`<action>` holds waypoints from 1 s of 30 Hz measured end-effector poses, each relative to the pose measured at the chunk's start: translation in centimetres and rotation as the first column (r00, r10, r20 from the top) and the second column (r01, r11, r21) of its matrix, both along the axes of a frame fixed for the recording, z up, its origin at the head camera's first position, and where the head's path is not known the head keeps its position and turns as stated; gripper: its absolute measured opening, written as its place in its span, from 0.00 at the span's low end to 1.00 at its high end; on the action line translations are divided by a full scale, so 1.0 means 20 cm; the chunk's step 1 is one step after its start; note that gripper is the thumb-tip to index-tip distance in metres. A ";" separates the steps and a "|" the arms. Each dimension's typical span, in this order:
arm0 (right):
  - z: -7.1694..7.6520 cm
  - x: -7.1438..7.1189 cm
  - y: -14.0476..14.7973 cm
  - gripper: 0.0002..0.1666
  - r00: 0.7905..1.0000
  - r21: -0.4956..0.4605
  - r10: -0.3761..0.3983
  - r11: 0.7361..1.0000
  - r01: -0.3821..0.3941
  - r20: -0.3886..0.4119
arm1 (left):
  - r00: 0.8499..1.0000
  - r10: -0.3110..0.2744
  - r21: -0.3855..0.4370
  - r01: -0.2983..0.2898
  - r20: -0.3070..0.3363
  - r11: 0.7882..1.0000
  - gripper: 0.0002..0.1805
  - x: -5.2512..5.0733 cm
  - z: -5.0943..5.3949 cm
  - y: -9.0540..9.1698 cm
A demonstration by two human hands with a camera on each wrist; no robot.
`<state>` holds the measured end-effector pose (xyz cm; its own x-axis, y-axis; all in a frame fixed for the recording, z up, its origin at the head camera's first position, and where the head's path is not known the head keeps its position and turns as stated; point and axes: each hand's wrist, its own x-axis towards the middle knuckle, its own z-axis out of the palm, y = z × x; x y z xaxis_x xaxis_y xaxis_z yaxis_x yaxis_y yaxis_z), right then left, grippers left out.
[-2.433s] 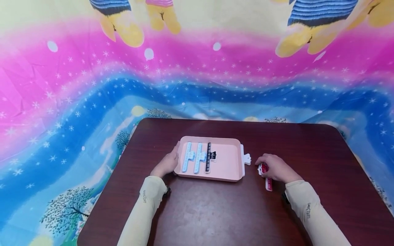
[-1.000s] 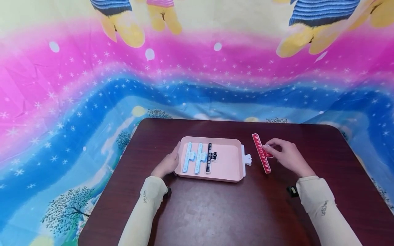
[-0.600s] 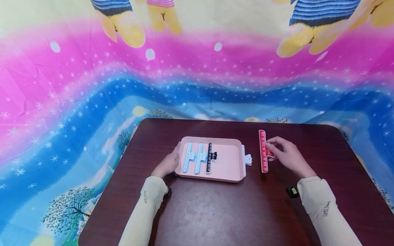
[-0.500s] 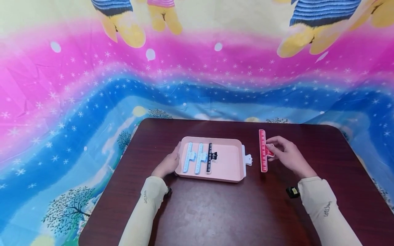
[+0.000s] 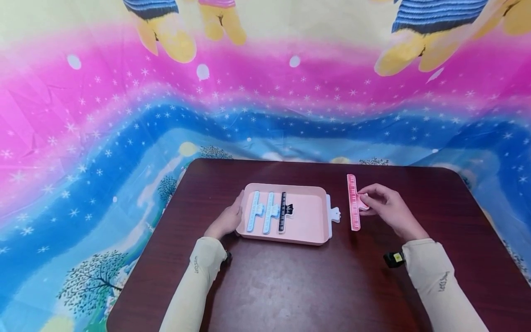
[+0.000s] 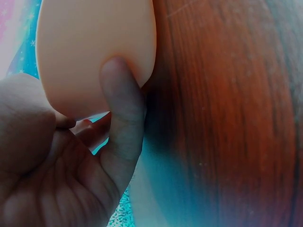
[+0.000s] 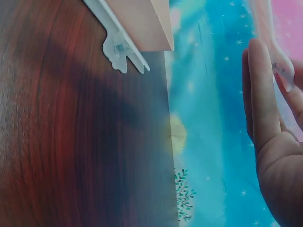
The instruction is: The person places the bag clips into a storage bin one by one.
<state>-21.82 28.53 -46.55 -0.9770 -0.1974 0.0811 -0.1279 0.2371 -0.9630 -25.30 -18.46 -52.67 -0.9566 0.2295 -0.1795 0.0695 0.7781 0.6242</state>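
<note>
My right hand (image 5: 383,205) pinches the small handle of a red-pink sheet-music clip (image 5: 353,203) printed with piano keys. It is held above the table, right of a pink tray (image 5: 307,221), its long bar pointing away from me. In the right wrist view only part of that clip shows, at the right edge. My left hand (image 5: 228,221) holds the tray's left end; its thumb (image 6: 120,87) presses the outer wall in the left wrist view. Inside the tray lie two light-blue clips (image 5: 253,212) (image 5: 268,214) and a black clip (image 5: 283,212), side by side.
A white clip (image 5: 335,214) sits at the tray's right end, its handle sticking outward. The dark wooden table (image 5: 265,286) carries everything. Behind it hangs a patterned cloth (image 5: 265,106) reaching the table's far edge.
My right hand has lifted the red-pink clip off the table and turned it, so its bar now faces the tray. The clip looks paler now. My left hand stays at the tray.
</note>
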 end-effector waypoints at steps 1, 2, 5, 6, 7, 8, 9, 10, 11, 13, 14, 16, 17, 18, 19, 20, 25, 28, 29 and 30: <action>0.00 0.00 0.00 0.21 1.000 -0.009 0.010 1.000 -0.010 0.009 | 1.000 0.002 0.000 -0.002 0.001 1.000 0.33 0.00 0.00 0.00; -0.01 0.00 0.01 0.22 1.000 -0.016 0.017 1.000 -0.017 0.019 | 1.000 0.004 0.001 -0.004 0.001 1.000 0.33 0.00 0.00 0.00; -0.01 0.00 0.01 0.26 0.999 -0.004 0.034 0.999 -0.034 0.023 | 1.000 0.008 0.010 -0.008 -0.001 1.000 0.33 0.00 0.01 0.00; -0.02 0.00 0.01 0.28 0.999 0.010 0.039 0.999 -0.039 0.017 | 1.000 0.009 0.014 -0.009 0.003 1.000 0.33 0.00 0.01 0.00; -0.02 0.00 0.02 0.29 0.999 0.029 0.041 0.999 -0.041 0.011 | 1.000 0.007 0.014 -0.007 0.000 1.000 0.32 0.00 0.00 0.00; -0.02 0.00 0.02 0.30 0.999 0.043 0.043 0.998 -0.043 0.005 | 1.000 0.005 0.013 -0.005 -0.004 1.000 0.32 0.00 0.00 0.00; -0.02 0.00 0.02 0.30 0.999 0.052 0.046 0.998 -0.046 -0.001 | 1.000 0.002 0.012 -0.002 -0.007 1.000 0.32 0.00 0.00 0.00; -0.02 0.00 0.01 0.31 0.999 0.055 0.049 0.997 -0.049 -0.005 | 1.000 -0.001 0.009 0.001 -0.010 1.000 0.32 0.00 0.00 0.00; -0.02 0.00 0.01 0.31 0.999 0.060 0.052 0.997 -0.052 -0.009 | 1.000 -0.003 0.005 0.003 -0.013 1.000 0.32 0.00 0.00 0.00; -0.02 0.01 0.01 0.31 0.998 0.061 0.054 0.997 -0.053 -0.015 | 1.000 -0.006 -0.003 0.006 -0.020 1.000 0.32 0.00 0.00 0.00; -0.02 0.01 0.01 0.31 0.998 0.058 0.053 0.997 -0.052 -0.019 | 1.000 -0.008 -0.006 0.008 -0.022 1.000 0.32 0.00 -0.01 0.00; -0.02 0.01 0.00 0.30 0.998 0.054 0.050 0.997 -0.048 -0.028 | 1.000 -0.009 -0.010 0.009 -0.025 1.000 0.33 0.00 -0.01 0.00; -0.02 0.01 0.00 0.30 0.998 0.056 0.046 0.997 -0.044 -0.032 | 1.000 -0.009 -0.009 0.009 -0.026 1.000 0.33 0.00 0.00 0.00; -0.01 0.01 0.00 0.30 0.999 0.060 0.039 0.997 -0.037 -0.037 | 1.000 -0.009 -0.007 0.009 -0.026 1.000 0.33 0.00 0.00 0.00; -0.01 0.00 0.00 0.30 0.999 0.067 0.033 0.997 -0.030 -0.042 | 1.000 -0.009 -0.005 0.009 -0.026 1.000 0.33 0.00 0.00 0.00; -0.01 0.00 -0.01 0.29 0.999 0.076 0.026 0.997 -0.022 -0.046 | 1.000 -0.007 -0.004 0.007 -0.024 1.000 0.33 0.00 0.00 0.00; 0.00 0.00 -0.01 0.29 0.999 0.104 0.008 0.995 -0.003 -0.047 | 1.000 -0.002 -0.007 0.002 -0.013 1.000 0.33 0.00 0.00 0.00; -0.01 0.00 -0.01 0.30 0.999 0.118 0.007 0.993 -0.003 -0.037 | 1.000 -0.001 -0.010 0.001 -0.009 1.000 0.33 0.00 0.00 0.00; -0.01 0.00 -0.01 0.30 0.999 0.125 0.006 0.992 -0.002 -0.035 | 1.000 -0.002 -0.009 0.002 -0.008 1.000 0.33 0.00 0.00 0.00; -0.01 0.00 -0.01 0.31 0.999 0.133 0.005 0.991 0.000 -0.034 | 1.000 -0.001 -0.008 0.001 -0.006 1.000 0.32 0.00 -0.01 0.00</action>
